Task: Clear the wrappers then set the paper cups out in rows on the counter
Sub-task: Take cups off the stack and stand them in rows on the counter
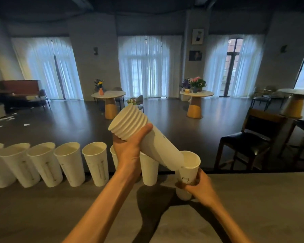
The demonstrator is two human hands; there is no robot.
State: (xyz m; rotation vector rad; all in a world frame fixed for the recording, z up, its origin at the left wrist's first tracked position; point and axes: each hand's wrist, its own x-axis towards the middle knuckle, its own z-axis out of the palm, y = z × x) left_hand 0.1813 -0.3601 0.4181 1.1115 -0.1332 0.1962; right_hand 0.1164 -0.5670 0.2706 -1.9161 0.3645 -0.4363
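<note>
My left hand grips a tilted stack of white paper cups, rims pointing up and left, its bottom end leaning down to the right. My right hand holds a single paper cup by its lower half, just off the stack's bottom end, above the grey counter. Several white paper cups stand upright in a row along the counter's far edge on the left, reaching behind my left arm. One more upright cup stands just right of my left wrist.
Beyond the counter lies a dark floor with round tables and flower vases. A black chair stands close to the counter's far right edge. White scraps lie on the floor at far left.
</note>
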